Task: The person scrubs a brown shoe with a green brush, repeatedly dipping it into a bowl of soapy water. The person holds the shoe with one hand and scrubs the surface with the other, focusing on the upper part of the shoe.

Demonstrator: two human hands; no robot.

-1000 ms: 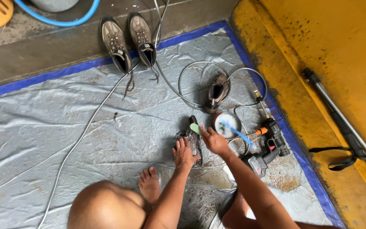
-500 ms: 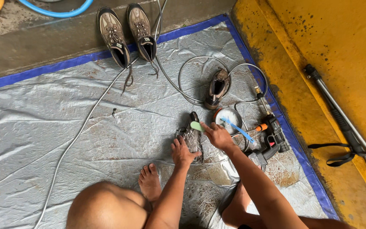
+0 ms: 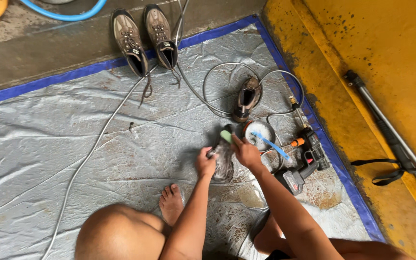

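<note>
On a grey tarpaulin (image 3: 73,144), the left hand (image 3: 206,165) gripped a wet, muddy shoe (image 3: 224,159); the right hand (image 3: 246,152) clasped a green-headed brush (image 3: 226,136) against it.

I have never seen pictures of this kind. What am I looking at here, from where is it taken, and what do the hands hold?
There is no machine here. A camera worn on a person's head looks down, so you see that person's own knee, bare foot and two bare arms. The person sits on a grey tarp with a blue edge. The left hand holds a wet, soapy shoe on the tarp. The right hand holds a small brush with a green tip against it. Nearby lie a third shoe, a round white bowl with a blue toothbrush, a black handheld sprayer and a thin hose. A pair of brown shoes rests at the tarp's far edge.
</note>
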